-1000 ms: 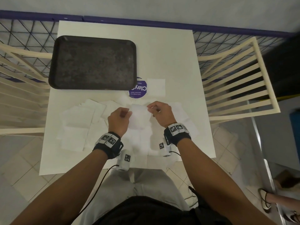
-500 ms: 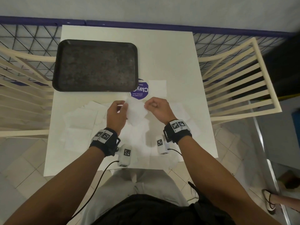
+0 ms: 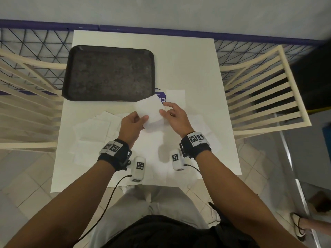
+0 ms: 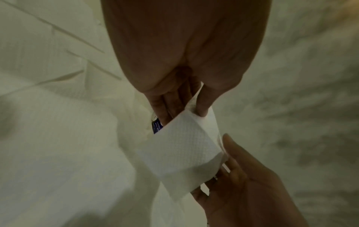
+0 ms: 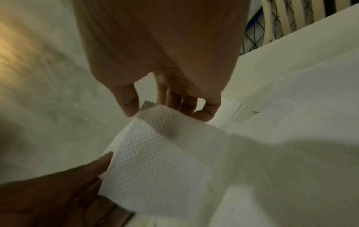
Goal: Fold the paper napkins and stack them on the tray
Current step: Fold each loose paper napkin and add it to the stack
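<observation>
Above the near half of the white table [image 3: 188,56], a folded napkin [image 3: 150,111] hides most of a purple sticker [image 3: 162,97]. Left hand [image 3: 131,125] pinches its near corner between thumb and fingers; right hand [image 3: 176,116] touches its right edge with relaxed, spread fingers. Unfolded napkins [image 3: 93,129] lie scattered beneath, their edges hard to separate. Dark tray [image 3: 109,74] sits just beyond, with slatted chairs [image 3: 265,97] on either side.
</observation>
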Tool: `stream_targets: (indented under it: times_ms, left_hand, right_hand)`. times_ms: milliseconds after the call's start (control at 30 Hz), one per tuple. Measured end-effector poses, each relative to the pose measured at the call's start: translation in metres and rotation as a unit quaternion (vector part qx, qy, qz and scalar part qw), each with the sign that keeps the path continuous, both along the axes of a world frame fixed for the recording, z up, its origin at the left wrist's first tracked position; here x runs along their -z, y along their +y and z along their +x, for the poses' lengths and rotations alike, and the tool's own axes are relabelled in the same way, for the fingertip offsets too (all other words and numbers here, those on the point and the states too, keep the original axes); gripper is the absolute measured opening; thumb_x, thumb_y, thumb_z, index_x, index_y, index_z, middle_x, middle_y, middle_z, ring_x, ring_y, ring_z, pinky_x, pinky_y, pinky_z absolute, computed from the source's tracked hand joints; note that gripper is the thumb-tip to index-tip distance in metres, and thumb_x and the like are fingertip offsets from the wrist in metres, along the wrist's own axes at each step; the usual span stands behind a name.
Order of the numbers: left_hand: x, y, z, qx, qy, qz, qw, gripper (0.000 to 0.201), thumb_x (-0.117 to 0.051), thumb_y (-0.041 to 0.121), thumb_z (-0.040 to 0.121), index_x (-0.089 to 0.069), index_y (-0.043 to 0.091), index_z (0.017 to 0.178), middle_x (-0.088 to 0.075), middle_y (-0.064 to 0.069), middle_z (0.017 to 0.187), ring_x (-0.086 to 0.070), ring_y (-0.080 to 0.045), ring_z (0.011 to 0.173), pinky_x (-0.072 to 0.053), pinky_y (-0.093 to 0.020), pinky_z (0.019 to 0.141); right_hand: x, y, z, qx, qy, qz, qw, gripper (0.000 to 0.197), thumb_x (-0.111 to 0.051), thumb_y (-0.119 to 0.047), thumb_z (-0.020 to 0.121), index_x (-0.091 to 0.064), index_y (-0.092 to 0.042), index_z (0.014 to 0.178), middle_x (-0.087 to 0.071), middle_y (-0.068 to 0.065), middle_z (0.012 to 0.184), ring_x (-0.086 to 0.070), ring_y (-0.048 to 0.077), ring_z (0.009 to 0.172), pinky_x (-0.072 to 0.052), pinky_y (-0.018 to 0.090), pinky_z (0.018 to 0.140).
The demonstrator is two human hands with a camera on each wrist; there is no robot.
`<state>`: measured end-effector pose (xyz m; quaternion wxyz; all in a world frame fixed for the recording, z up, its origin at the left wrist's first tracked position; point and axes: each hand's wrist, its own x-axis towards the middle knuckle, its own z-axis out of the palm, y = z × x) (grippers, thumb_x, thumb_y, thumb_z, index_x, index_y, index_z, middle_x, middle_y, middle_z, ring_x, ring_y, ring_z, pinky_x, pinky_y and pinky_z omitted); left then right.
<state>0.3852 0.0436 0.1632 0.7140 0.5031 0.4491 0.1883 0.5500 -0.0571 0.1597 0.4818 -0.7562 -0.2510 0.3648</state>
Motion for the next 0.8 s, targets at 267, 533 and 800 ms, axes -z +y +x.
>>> stream_targets:
  times_ms: [267, 533, 800]
  left_hand:
    - [-0.002, 0.008, -0.003, 0.018, 0.037, 0.095, 0.995, 0.02, -0.062, 0.022, 0.101, -0.066, 0.016, 0.119, -0.077, -0.006, 0.104, -0.073, -0.032, 0.098, -0.059, -0.059, 0.088]
    - [0.0, 0.006, -0.008, 0.055, 0.021, 0.174, 0.983, 0.061, -0.084, 0.021, 0.085, -0.056, 0.039, 0.136, -0.072, 0.004, 0.08, -0.068, -0.013, 0.075, -0.056, -0.028, 0.076]
    - [0.0, 0.009, -0.009, 0.069, 0.096, 0.308, 0.944, 0.021, -0.073, 0.03, 0.094, -0.08, 0.018, 0.11, -0.073, 0.011, 0.084, -0.061, -0.004, 0.072, -0.048, -0.016, 0.074]
  right_hand:
    - [0.0, -0.003, -0.002, -0.024, -0.053, -0.021, 0.998, 0.021, -0.075, -0.033, 0.088, -0.07, -0.013, 0.083, -0.065, -0.004, 0.085, -0.058, 0.012, 0.078, -0.046, 0.026, 0.079]
    - [-0.015, -0.003, -0.009, 0.028, 0.008, 0.055, 0.998, 0.054, -0.077, -0.023, 0.088, -0.053, -0.032, 0.135, -0.075, 0.002, 0.087, -0.07, 0.018, 0.078, -0.057, 0.027, 0.08]
    - [-0.014, -0.003, -0.012, -0.031, -0.1, 0.044, 0.994, 0.024, -0.081, -0.028, 0.083, -0.078, -0.023, 0.106, -0.072, -0.002, 0.093, -0.058, 0.019, 0.081, -0.052, 0.029, 0.078]
